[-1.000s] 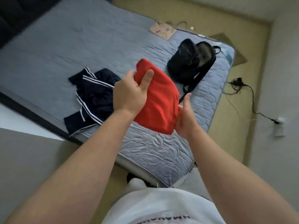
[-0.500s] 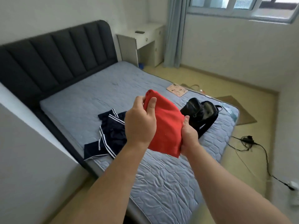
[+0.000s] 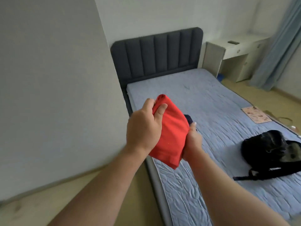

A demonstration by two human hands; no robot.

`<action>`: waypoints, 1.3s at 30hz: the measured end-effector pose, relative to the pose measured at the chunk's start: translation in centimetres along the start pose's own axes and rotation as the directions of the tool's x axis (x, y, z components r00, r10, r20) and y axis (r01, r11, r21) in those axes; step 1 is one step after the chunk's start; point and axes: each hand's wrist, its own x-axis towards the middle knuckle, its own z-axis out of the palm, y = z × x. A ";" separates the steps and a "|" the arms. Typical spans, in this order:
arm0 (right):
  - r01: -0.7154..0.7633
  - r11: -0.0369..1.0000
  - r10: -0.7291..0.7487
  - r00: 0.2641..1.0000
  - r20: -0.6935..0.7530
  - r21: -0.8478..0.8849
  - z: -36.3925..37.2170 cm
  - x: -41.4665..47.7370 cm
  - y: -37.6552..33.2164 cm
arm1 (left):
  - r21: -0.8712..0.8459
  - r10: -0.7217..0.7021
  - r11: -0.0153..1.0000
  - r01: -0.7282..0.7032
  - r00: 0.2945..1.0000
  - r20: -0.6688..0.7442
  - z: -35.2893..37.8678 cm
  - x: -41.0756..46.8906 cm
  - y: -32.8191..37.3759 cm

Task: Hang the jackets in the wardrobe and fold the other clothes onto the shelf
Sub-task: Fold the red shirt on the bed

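Soft, even daylight fills the room, brighter toward the curtain [image 3: 280,46] on the right. Shadows beneath the bag [image 3: 267,147] are faint. The whole frame is slightly smeared, and the wide lens bends the wall [image 3: 48,95] edge and the bed [image 3: 211,103].

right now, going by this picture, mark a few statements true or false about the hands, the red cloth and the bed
1. The left hand and the right hand both hold the red cloth. True.
2. The red cloth lies flat on the bed. False: it is folded and held up off the bed.
3. A black bag sits on the bed. True.
4. The headboard is white. False: it is dark grey.
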 end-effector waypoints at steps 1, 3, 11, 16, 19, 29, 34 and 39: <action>-0.006 0.999 0.008 0.999 0.032 -0.040 2.0 -1.0 0.0 | 0.051 -0.034 0.998 0.034 0.999 -0.015 -1.4 0.4 -1.4; -0.084 0.994 0.091 0.989 0.116 -0.070 6.0 -3.6 1.6 | 0.158 -0.108 0.981 0.115 0.993 -0.057 -4.6 0.8 -4.3; -0.221 0.911 0.366 0.821 0.438 -0.348 19.5 -14.5 15.6 | 0.344 -0.354 0.848 0.402 0.914 -0.197 -17.1 -3.5 -18.1; 0.426 0.696 -0.030 0.821 0.570 -0.577 29.7 -19.8 17.4 | 0.110 -0.578 0.688 0.718 0.633 -0.515 -27.9 -9.5 -29.1; 0.612 0.605 -0.088 0.687 0.721 -0.509 35.3 -23.9 18.6 | 0.032 -0.638 0.585 0.810 0.484 -0.599 -31.6 -11.8 -32.0; 0.733 0.641 -0.079 0.356 0.931 -0.226 44.4 -36.2 23.2 | -0.109 -0.465 0.504 0.857 0.163 -0.870 -39.6 -14.9 -34.4; 0.739 0.671 -0.026 0.102 0.994 -0.058 46.5 -43.0 24.9 | -0.162 -0.368 0.462 0.872 0.022 -0.929 -42.9 -16.6 -33.8; 0.745 0.667 0.055 -0.041 0.998 -0.006 49.7 -47.0 26.8 | -0.250 -0.176 0.352 0.902 -0.198 -0.964 -49.3 -20.9 -31.6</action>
